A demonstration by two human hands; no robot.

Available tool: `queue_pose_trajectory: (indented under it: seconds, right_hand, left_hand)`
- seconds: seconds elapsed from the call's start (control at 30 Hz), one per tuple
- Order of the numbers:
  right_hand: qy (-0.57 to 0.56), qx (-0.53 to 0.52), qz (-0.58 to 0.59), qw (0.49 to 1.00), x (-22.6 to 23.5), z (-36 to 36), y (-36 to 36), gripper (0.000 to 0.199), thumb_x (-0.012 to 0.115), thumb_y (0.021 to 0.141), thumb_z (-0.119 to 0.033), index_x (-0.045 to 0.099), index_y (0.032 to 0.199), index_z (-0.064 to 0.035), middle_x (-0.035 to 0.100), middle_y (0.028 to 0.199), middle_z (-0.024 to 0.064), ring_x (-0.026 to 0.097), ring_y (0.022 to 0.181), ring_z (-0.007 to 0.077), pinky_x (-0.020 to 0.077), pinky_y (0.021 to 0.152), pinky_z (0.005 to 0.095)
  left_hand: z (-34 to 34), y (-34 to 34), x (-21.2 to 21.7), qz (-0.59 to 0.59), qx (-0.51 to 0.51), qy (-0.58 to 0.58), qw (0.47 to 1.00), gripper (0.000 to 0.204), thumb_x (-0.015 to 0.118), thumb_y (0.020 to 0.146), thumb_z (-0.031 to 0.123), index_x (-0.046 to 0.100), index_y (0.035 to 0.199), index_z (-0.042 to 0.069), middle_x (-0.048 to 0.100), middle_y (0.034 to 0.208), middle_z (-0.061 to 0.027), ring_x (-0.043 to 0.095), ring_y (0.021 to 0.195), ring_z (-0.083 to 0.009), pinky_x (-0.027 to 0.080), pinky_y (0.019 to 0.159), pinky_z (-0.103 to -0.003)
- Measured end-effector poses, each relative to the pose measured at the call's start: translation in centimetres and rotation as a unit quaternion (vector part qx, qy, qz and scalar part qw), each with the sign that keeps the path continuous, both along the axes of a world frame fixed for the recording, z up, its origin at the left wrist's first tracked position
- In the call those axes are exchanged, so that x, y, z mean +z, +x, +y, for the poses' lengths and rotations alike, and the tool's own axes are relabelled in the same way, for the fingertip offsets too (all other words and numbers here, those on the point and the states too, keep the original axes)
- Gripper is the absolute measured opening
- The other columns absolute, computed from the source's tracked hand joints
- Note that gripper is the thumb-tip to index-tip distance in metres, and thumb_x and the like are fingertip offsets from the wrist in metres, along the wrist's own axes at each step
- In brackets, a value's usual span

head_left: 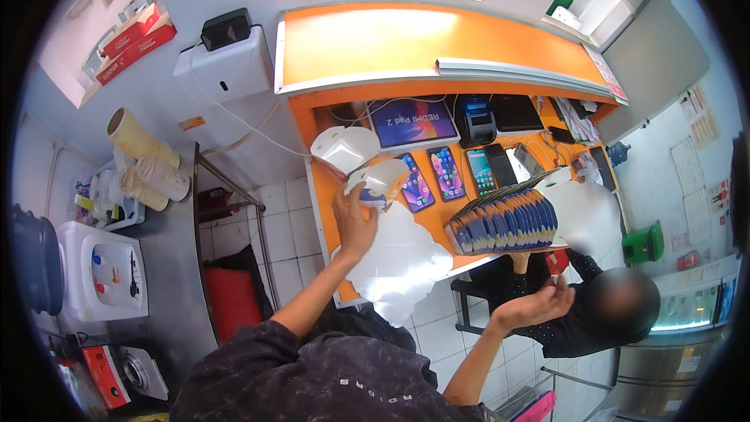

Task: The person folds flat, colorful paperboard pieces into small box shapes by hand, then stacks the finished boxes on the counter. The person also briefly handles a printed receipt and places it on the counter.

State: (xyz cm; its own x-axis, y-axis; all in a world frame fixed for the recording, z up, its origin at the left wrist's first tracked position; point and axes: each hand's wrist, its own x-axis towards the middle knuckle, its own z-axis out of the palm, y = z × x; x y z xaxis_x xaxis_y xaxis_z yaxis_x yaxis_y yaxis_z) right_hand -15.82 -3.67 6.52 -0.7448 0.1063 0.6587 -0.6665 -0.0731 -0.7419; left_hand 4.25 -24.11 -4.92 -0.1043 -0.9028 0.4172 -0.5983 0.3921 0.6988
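Dark patterned shirt cloth (305, 371) covers my six o'clock. Past it, the orange worktop (442, 212) reaches toward twelve, bearing overlapping white sheets (398, 258) just after five and a packed row of blue cartons (504, 223) between three and four. At four my right hand (535, 309) hangs half-curled; whether its grip pinches anything, I cannot tell. Toward seven, my left hand (357, 223) pinches a curved white-and-blue piece (381, 194) at dead centre.

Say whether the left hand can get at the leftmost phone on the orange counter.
Probably yes: the left hand is close to the phone, though the white paper in its grip lies partly between them.
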Motion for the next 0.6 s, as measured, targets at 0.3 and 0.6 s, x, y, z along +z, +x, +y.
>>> queue_pose_trajectory:
  seconds: [0.3, 0.6]
  right_hand:
    - [0.294, 0.314, -0.013, 0.903, 0.9, -2.8, 8.2, 0.021, 0.062, 0.085, -0.002, 0.059, 0.106, -0.002, 0.06, 0.105, 0.014, 0.059, 0.101, 0.0264, 0.0454, 0.092, 0.0347]
    - [0.607, 0.264, 0.276, 0.697, 17.4, -2.4, 6.3, 0.014, 0.063, 0.083, -0.008, 0.064, 0.096, -0.0038, 0.065, 0.099, 0.0145, 0.063, 0.099, 0.0283, 0.0531, 0.079, 0.0354]
  left_hand:
    - [-1.3, 3.2, -1.0, 0.083, -0.147, 0.084, 0.982, 0.019, 0.062, 0.083, -0.004, 0.056, 0.1, 0.001, 0.047, 0.129, -0.0194, 0.055, 0.109, -0.0358, 0.049, 0.092, -0.04]
    - [3.3, 0.6, 17.6, 0.088, -0.341, -0.312, 0.882, 0.017, 0.073, 0.071, -0.002, 0.062, 0.083, 0.003, 0.056, 0.116, -0.0139, 0.056, 0.112, -0.0311, 0.051, 0.088, -0.042]
